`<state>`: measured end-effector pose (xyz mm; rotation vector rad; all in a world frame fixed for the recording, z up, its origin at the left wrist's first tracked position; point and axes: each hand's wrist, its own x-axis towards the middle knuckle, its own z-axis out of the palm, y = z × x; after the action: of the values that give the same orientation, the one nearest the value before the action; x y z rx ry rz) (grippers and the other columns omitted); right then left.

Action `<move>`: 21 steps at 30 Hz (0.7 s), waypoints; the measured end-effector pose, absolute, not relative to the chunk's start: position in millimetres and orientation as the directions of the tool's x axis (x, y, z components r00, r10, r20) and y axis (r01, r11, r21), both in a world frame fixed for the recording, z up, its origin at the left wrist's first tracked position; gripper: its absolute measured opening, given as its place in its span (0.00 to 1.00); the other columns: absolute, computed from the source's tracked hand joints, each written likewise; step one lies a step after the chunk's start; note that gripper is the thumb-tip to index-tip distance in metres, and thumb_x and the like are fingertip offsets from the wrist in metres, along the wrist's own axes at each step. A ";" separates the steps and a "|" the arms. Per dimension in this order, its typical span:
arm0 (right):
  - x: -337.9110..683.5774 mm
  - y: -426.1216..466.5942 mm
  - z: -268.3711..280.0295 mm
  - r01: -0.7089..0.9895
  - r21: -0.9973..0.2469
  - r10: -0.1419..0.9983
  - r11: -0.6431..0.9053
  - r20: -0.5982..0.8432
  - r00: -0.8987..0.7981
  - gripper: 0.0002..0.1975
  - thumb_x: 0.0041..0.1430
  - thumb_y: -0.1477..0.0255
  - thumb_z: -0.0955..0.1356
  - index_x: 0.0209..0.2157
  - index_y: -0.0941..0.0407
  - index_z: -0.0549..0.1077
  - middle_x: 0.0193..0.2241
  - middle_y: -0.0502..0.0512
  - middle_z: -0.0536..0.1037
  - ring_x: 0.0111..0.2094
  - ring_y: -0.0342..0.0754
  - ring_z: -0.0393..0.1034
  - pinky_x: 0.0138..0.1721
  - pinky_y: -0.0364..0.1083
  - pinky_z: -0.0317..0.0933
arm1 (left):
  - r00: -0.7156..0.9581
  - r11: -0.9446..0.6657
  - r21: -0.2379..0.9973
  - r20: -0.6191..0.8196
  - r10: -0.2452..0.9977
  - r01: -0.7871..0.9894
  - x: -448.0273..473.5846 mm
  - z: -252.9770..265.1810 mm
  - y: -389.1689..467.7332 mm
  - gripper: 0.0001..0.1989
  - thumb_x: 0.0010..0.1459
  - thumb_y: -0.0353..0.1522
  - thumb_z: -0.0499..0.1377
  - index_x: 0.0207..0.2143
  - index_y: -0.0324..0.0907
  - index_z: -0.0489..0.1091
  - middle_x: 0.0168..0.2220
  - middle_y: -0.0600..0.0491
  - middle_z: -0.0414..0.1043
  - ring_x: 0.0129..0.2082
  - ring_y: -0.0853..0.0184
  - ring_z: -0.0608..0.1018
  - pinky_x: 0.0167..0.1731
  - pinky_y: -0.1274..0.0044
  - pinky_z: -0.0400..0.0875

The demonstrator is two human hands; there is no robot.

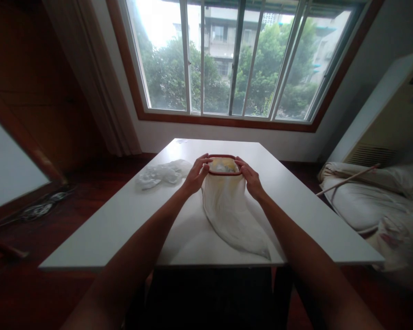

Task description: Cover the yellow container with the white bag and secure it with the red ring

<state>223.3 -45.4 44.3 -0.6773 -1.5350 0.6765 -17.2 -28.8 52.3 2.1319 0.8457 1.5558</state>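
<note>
Grip: While a whitish fabric bag [225,201] drooped center-frame, left hand [197,175] and right hand [251,178] pinched its rounded red-brown rim [224,173].
Rim: presumably held open.

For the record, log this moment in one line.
left hand: holding red frame | right hand: holding opposite side | pale bag: from frame onto white table | crumpled plastic: table's left side

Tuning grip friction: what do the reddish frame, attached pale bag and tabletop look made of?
Reddish frame: probably smooth plastic; even color, rounded corners.
Pale bag: likely thin, matte mesh or cloth, going by its limp folds.
Tabletop: smooth, satin white, perhaps laminate or painted board; it softly reflects window light.
</note>
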 end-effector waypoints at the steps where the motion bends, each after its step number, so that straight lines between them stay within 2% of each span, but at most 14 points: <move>1: 222.9 -45.8 44.7 0.040 -0.750 0.750 0.661 0.658 -0.068 0.22 0.64 0.52 0.63 0.50 0.49 0.75 0.62 0.53 0.67 0.65 0.52 0.57 0.67 0.56 0.49 | 0.206 -0.745 0.623 0.718 0.665 0.239 -17.6 52.4 -28.0 0.25 0.66 0.50 0.45 0.50 0.44 0.69 0.62 0.44 0.61 0.64 0.58 0.63 0.63 0.60 0.58; 3: 223.1 -46.4 45.5 0.056 -0.741 0.743 0.670 0.666 -0.070 0.21 0.64 0.52 0.63 0.48 0.50 0.75 0.61 0.53 0.68 0.64 0.52 0.58 0.66 0.57 0.50 | 0.200 -0.731 0.644 0.704 0.682 0.226 -17.9 53.7 -27.6 0.25 0.66 0.51 0.46 0.48 0.44 0.70 0.61 0.43 0.62 0.64 0.58 0.64 0.63 0.60 0.58; 8: 226.1 -47.5 48.0 0.119 -0.731 0.740 0.672 0.671 -0.055 0.22 0.64 0.50 0.61 0.45 0.50 0.75 0.60 0.55 0.69 0.63 0.52 0.60 0.65 0.58 0.54 | 0.210 -0.694 0.690 0.662 0.720 0.204 -16.6 57.0 -30.8 0.23 0.60 0.52 0.55 0.44 0.44 0.72 0.60 0.42 0.62 0.63 0.55 0.64 0.57 0.60 0.65; 13: 229.7 -48.3 50.7 0.117 -0.732 0.740 0.672 0.668 -0.070 0.21 0.64 0.50 0.62 0.44 0.51 0.74 0.59 0.56 0.70 0.62 0.53 0.62 0.63 0.58 0.56 | 0.238 -0.663 0.723 0.621 0.747 0.195 -15.3 56.4 -34.8 0.19 0.59 0.49 0.58 0.41 0.44 0.71 0.64 0.42 0.58 0.65 0.52 0.62 0.57 0.57 0.65; 21: 233.5 -45.6 51.0 0.116 -0.734 0.743 0.669 0.657 -0.127 0.19 0.61 0.51 0.65 0.43 0.51 0.74 0.59 0.57 0.70 0.61 0.55 0.62 0.61 0.57 0.57 | 0.261 -0.729 0.613 0.682 0.683 0.304 -16.7 57.4 -35.6 0.15 0.61 0.46 0.57 0.39 0.44 0.69 0.61 0.43 0.62 0.61 0.53 0.66 0.57 0.58 0.64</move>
<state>233.5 -45.6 51.0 -0.7142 -1.6354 0.6246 -16.7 -35.6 57.4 2.1793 0.9010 1.4596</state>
